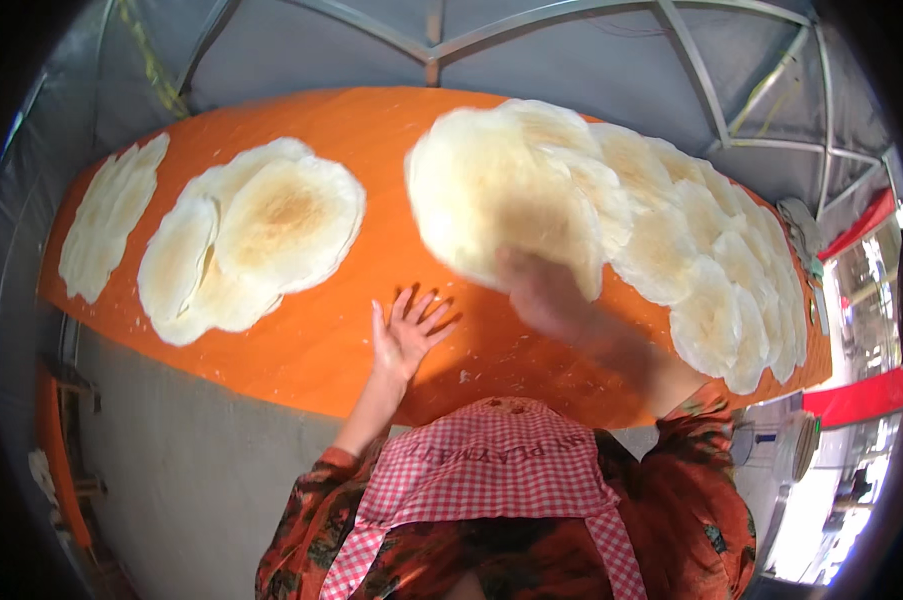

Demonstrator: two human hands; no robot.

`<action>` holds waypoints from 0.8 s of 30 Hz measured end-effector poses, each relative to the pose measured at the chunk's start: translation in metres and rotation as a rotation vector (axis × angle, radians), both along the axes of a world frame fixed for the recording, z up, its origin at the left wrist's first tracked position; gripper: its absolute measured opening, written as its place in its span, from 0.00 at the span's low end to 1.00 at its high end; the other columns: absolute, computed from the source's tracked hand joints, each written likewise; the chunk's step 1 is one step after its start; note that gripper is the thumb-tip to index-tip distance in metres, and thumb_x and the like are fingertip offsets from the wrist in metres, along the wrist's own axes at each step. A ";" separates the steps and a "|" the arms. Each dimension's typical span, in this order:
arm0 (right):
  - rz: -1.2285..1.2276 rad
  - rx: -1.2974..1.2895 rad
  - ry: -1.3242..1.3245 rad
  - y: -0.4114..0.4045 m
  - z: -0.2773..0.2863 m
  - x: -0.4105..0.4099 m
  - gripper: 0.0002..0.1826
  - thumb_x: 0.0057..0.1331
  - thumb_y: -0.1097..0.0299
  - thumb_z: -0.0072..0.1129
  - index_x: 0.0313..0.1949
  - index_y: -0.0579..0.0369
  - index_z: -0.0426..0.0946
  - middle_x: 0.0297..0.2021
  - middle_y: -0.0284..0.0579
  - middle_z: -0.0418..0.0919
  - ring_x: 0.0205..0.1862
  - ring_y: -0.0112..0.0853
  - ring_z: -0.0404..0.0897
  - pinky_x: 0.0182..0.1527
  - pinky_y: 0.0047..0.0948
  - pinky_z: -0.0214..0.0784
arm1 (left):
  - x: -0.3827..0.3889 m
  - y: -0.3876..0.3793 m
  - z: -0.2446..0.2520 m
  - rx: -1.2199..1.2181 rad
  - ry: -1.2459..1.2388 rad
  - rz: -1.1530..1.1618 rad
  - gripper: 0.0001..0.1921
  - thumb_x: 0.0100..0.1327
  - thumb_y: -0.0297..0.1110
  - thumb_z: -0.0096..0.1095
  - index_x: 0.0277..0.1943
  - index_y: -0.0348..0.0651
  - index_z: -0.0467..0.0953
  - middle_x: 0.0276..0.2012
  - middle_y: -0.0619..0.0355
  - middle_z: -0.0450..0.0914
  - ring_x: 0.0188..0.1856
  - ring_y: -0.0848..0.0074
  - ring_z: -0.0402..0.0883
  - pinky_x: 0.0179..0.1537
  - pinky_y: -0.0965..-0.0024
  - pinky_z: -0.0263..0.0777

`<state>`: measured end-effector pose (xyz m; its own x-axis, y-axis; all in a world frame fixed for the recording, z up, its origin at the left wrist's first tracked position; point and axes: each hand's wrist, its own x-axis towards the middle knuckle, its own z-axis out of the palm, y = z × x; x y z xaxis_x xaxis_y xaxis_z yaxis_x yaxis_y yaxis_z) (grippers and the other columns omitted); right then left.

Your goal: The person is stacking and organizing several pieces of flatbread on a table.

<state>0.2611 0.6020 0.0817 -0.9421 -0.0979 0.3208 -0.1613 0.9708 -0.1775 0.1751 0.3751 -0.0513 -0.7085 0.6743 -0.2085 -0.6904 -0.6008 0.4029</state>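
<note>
My left hand (pixel 404 339) hovers over the orange table cover (pixel 331 345), palm up, with its fingers spread and nothing in it. My right hand (pixel 545 292) is blurred and overlaps the near edge of a large pale flatbread (pixel 489 187); the blur hides whether its fingers grip that edge. To the right of it, many thin round flatbreads (pixel 710 255) overlap in a spread across the table. Left of centre lies a smaller pile of flatbreads (pixel 290 217), browned in the middle, with one folded over on its left side.
Another row of flatbreads (pixel 113 217) lies at the table's far left end. Behind the table rises a grey sheet wall with a metal frame (pixel 549 34). A grey cloth (pixel 799 225) rests at the right edge. An electric fan (pixel 793 446) stands at the lower right.
</note>
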 end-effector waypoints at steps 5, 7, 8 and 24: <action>0.215 -0.060 -0.189 -0.032 -0.161 0.024 0.20 0.54 0.67 0.57 0.48 0.56 0.73 0.52 0.50 0.72 0.52 0.45 0.73 0.53 0.39 0.67 | -0.021 -0.012 -0.042 0.194 -0.162 0.018 0.32 0.65 0.61 0.44 0.65 0.47 0.61 0.64 0.53 0.64 0.65 0.59 0.63 0.64 0.47 0.55; 0.239 -0.043 -0.162 -0.041 -0.161 0.022 0.22 0.53 0.65 0.60 0.47 0.57 0.73 0.51 0.50 0.73 0.54 0.45 0.71 0.55 0.39 0.66 | -0.022 -0.017 -0.056 0.124 -0.158 0.028 0.29 0.68 0.56 0.43 0.65 0.47 0.60 0.63 0.56 0.67 0.64 0.62 0.64 0.65 0.50 0.55; 0.229 -0.064 -0.274 -0.042 -0.160 0.021 0.24 0.53 0.63 0.62 0.49 0.59 0.72 0.52 0.51 0.72 0.55 0.45 0.70 0.57 0.39 0.64 | -0.021 -0.021 -0.063 0.090 -0.153 0.018 0.28 0.68 0.53 0.44 0.65 0.47 0.60 0.62 0.55 0.68 0.64 0.63 0.65 0.64 0.52 0.56; -0.068 -0.529 -0.181 -0.086 -0.102 -0.023 0.31 0.59 0.62 0.59 0.58 0.62 0.60 0.55 0.60 0.67 0.57 0.52 0.68 0.57 0.43 0.62 | -0.023 -0.008 -0.010 0.025 0.140 -0.124 0.29 0.66 0.36 0.52 0.67 0.46 0.53 0.62 0.54 0.64 0.63 0.64 0.65 0.60 0.52 0.63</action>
